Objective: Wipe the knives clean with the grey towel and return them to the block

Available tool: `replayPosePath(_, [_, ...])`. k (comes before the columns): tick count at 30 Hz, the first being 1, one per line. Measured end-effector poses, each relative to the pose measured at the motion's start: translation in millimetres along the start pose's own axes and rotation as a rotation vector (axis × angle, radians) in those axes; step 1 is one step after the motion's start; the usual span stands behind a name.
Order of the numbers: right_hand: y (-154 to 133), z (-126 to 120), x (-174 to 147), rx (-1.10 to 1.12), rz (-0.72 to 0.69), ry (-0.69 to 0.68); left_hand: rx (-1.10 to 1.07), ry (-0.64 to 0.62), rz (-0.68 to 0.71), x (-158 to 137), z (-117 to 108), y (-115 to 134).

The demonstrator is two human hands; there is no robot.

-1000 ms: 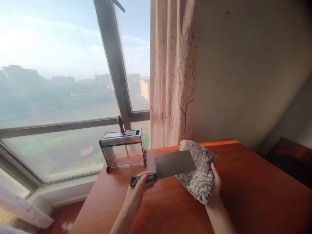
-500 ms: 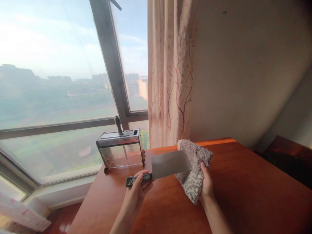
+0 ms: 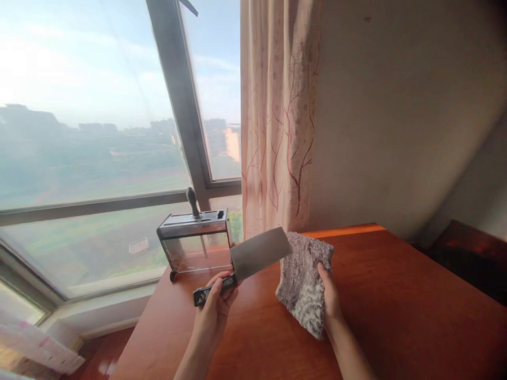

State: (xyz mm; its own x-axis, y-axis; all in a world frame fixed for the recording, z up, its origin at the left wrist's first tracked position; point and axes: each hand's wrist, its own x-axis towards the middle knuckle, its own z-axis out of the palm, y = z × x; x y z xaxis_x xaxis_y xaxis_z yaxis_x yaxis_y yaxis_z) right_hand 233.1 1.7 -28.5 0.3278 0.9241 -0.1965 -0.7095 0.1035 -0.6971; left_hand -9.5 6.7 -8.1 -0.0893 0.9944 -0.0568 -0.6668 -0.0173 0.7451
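My left hand [image 3: 217,296] is closed round the black handle of a cleaver [image 3: 261,253]. Its broad grey blade points up and to the right, above the table. A fluffy grey and white cloth [image 3: 304,279] hangs from my right hand [image 3: 331,295], thumb on the front side and the other fingers hidden behind it. The blade's far end comes close to the cloth's upper left edge; whether they touch, I cannot tell.
A clear-sided knife block [image 3: 193,226] with a metal frame stands at the table's back left, with one dark handle [image 3: 192,202] sticking up from it. The reddish wooden table [image 3: 396,306] reaches the window [image 3: 99,158] and a patterned curtain [image 3: 277,116].
The cleaver has moved left and tilted up more, its blade coming off the front of the cloth. The cloth has shifted a little left and hangs flatter, still in my right hand.
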Motion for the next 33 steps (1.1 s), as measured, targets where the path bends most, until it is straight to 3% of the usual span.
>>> replayPosePath(11, [1, -11, 4, -0.124, -0.106, -0.017, 0.308, -0.130, 0.042, -2, -14, 19])
replayPosePath(22, [1, -7, 4, -0.197, -0.069, -0.092, 0.142, -0.056, 0.069, 2, -16, 11])
replayPosePath(33, [-4, -21, 17, -0.215, -0.209, 0.029, 0.331, -0.161, -0.010, -6, -9, 12])
